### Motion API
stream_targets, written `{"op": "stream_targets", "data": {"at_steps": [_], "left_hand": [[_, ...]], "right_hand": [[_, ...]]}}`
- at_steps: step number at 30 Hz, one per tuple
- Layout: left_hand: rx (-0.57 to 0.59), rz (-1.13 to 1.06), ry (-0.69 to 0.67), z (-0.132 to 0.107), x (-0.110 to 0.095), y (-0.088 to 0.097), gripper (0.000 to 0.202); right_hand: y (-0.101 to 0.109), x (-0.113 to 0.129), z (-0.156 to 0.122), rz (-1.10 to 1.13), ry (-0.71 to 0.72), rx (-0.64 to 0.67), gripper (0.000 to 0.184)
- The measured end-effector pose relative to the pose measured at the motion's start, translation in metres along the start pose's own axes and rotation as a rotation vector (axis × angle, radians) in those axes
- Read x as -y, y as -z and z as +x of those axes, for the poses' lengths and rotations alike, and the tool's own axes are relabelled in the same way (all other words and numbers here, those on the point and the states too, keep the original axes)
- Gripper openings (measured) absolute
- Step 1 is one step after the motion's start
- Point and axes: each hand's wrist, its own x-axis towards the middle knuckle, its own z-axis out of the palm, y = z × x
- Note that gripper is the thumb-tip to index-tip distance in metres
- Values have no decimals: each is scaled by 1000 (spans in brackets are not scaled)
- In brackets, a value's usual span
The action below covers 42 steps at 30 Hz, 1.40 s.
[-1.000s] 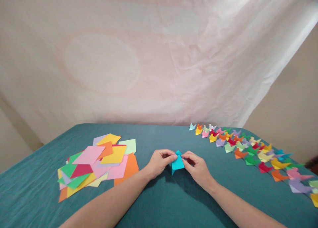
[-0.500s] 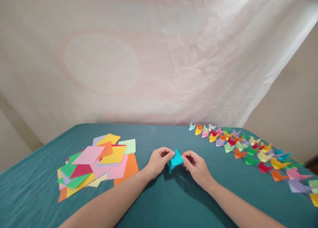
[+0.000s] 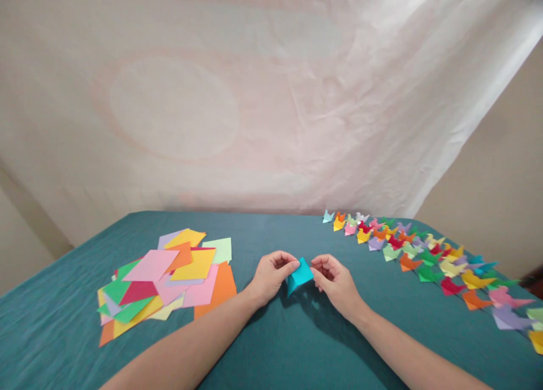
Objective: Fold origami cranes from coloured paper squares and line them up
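A partly folded sheet of turquoise origami paper [image 3: 301, 273] is held just above the cloth in front of me, with one pointed flap hanging down at its left. My left hand [image 3: 274, 274] pinches its upper left edge between thumb and fingers. At the paper's right corner, my right hand [image 3: 335, 281] has its thumb and fingertips closed on the edge. The fingers behind the paper are partly hidden.
Loose squares of coloured paper [image 3: 153, 265] lie in an overlapping pile on the left. Several folded paper birds [image 3: 430, 274] stand in rows along the right. A green cloth [image 3: 263, 345] covers the table, and a pale sheet [image 3: 254, 124] hangs behind it.
The turquoise paper has tilted slightly and its top corner sits a little lower. My right fingers have shifted slightly at its right corner; my left hand keeps its grip.
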Motion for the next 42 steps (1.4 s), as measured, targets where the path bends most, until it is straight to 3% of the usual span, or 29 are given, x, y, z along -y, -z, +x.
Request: {"op": "stream_targets", "data": {"at_steps": [7,13,20,27,42], "left_hand": [[23,-20,-1,1,2,2,28],[94,28,-26,-3,3,-1,28],[107,57,-62,-4,5,-2,29],[148,135,-10,-5,3,-2,30],[127,257,-126,-6,-1,0,25]], "right_hand": [[3,-1,1,55,-20,42,32],[4,0,1,-55,49,117,29],[4,0,0,-106,100,93,27],[3,0,-1,-68,92,2,24],[2,-2,-2,-154,182,24,22]]}}
